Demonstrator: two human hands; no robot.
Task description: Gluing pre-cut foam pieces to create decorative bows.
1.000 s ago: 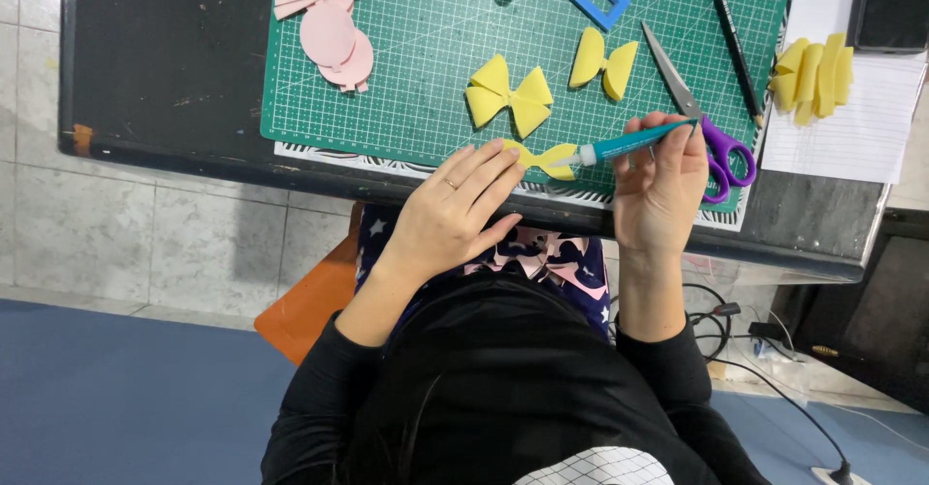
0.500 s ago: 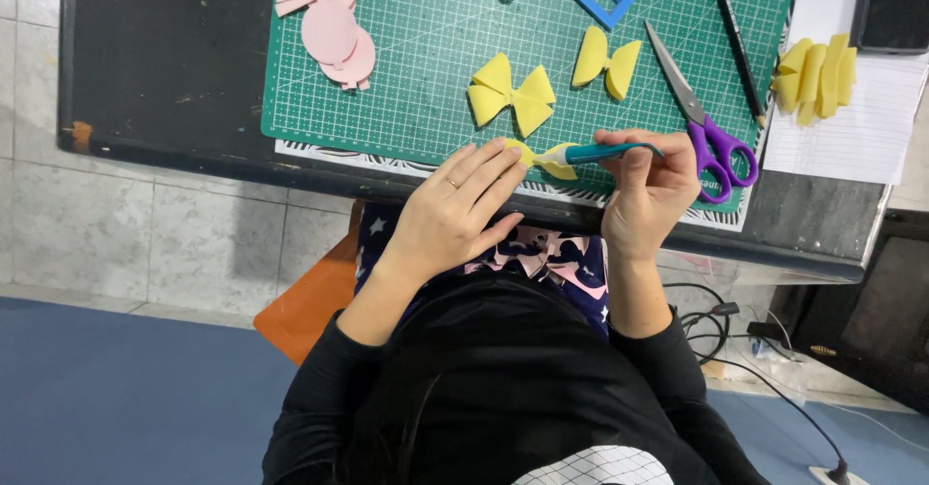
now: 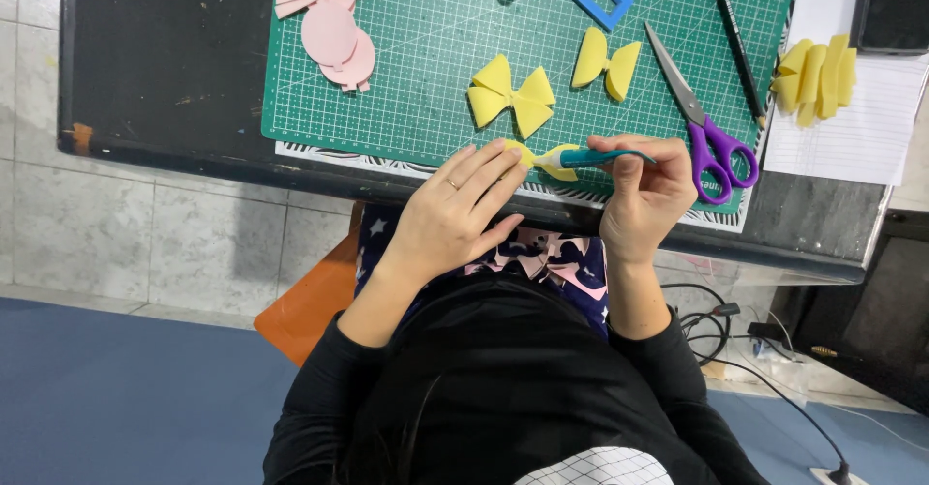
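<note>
The right hand (image 3: 646, 190) pinches a teal applicator (image 3: 590, 157), its tip on a yellow foam piece (image 3: 552, 161) which the left hand (image 3: 455, 209) pins flat. Gluing seems underway; folding likely needs steady pressure.

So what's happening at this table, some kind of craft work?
A person is working with foam shapes at a green cutting mat. The left hand presses a small yellow foam piece at the mat's near edge, while the right hand holds a teal tool with its tip against that piece. Two finished yellow bows lie just beyond, purple scissors to the right, pink cutouts at the far left.
</note>
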